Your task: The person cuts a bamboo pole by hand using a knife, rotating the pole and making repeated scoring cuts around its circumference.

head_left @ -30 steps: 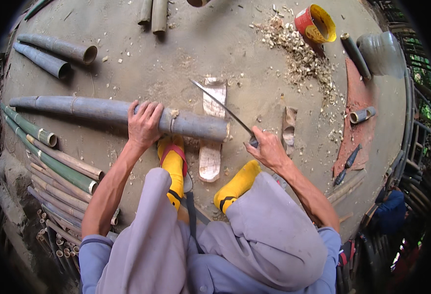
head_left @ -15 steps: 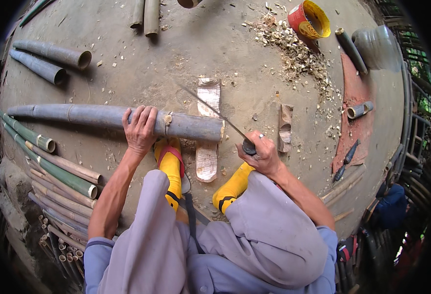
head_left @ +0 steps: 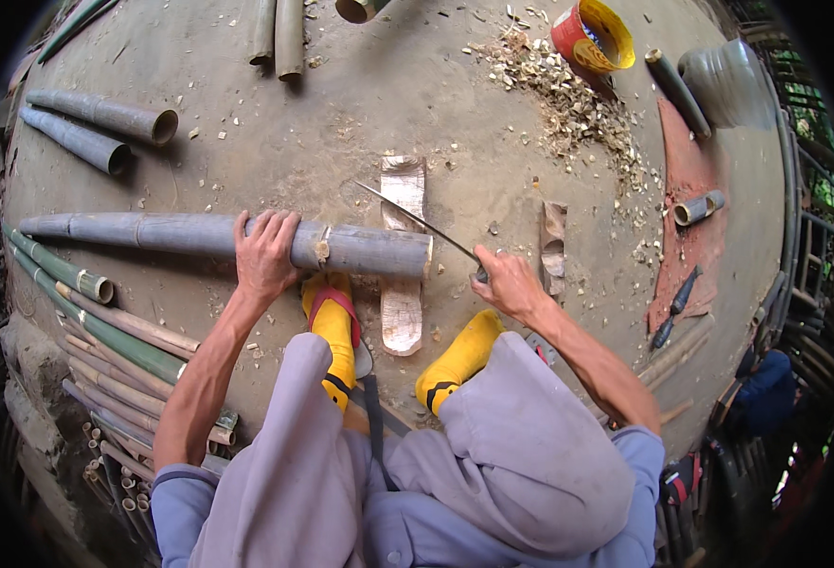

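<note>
"What lies at the far left?"

"Slim bamboo poles (head_left: 133, 333), green and tan, lie side by side on the ground. Beyond them a thick grey bamboo tube (head_left: 161, 234) runs rightward to the middle."

"And the left hand?"

"The left hand (head_left: 267, 251) is cupped over the grey tube, fingers curved around its far side; the thumb is hard to make out. It rests left of a pale node (head_left: 322, 248). That seems a sensible spot, well apart from the cut end, for pressing down firmly."

"What supports the tube?"

"Right of a foot in a yellow sock (head_left: 339, 327), a pale block (head_left: 402, 317), apparently wood, lies crosswise under the tube near its cut end. Seating the tube squarely there should limit rolling."

"Where is the blade?"

"A long, thin knife (head_left: 417, 220) slants just beside the cut end; I cannot tell whether they touch. The right hand (head_left: 510, 286) has its fingers closed around the dark handle. A firm grip is best, with the edge aimed away from fingers and feet."

"Farther right?"

"A notched brown piece (head_left: 553, 248), scattered pale chips (head_left: 578, 109) and a reddish mat (head_left: 684, 270)."
</note>
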Demonstrator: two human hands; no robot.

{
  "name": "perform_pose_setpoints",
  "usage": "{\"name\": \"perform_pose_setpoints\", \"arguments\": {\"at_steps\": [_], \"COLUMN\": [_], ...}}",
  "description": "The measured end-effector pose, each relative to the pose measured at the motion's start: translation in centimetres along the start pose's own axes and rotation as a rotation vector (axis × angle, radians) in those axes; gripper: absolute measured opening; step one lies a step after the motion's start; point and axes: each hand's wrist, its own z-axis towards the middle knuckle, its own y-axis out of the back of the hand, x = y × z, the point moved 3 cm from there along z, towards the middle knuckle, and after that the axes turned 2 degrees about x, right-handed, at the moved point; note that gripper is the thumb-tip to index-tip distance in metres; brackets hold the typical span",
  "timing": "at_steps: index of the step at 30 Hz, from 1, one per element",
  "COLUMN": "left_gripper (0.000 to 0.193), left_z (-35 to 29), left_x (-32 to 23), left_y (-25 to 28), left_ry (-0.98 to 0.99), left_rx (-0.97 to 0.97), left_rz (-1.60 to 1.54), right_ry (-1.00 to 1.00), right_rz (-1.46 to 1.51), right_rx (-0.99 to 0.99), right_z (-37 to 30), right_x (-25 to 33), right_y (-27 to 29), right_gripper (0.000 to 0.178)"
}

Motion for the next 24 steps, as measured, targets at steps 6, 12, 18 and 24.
{"name": "perform_pose_setpoints", "arguments": {"at_steps": [6, 12, 18, 24], "left_gripper": [0.083, 0.08, 0.077, 0.077], "left_z": [-1.3, -1.5, -1.6, 0.7], "left_x": [-0.4, -0.2, -1.0, 0.1], "left_y": [-0.7, -1.0, -1.0, 1.9], "left_ry": [-0.018, -0.006, 0.002, -0.042], "left_rx": [-0.153, -0.203, -0.253, 0.197], "left_rz": [0.062, 0.075, 0.051, -0.065], "right_ry": [0.131, -0.024, 0.141, 0.002], "right_rz": [0.164, 0.053, 0.103, 0.226], "right_rx": [-0.234, 0.017, -0.219, -0.092], "right_z": [-2.2, -1.7, -1.5, -1.2], "right_x": [3.3, 1.7, 0.9, 2.7], "right_y": [1.2, 0.7, -0.5, 1.5], "right_gripper": [0.035, 0.036, 0.034, 0.033]}}
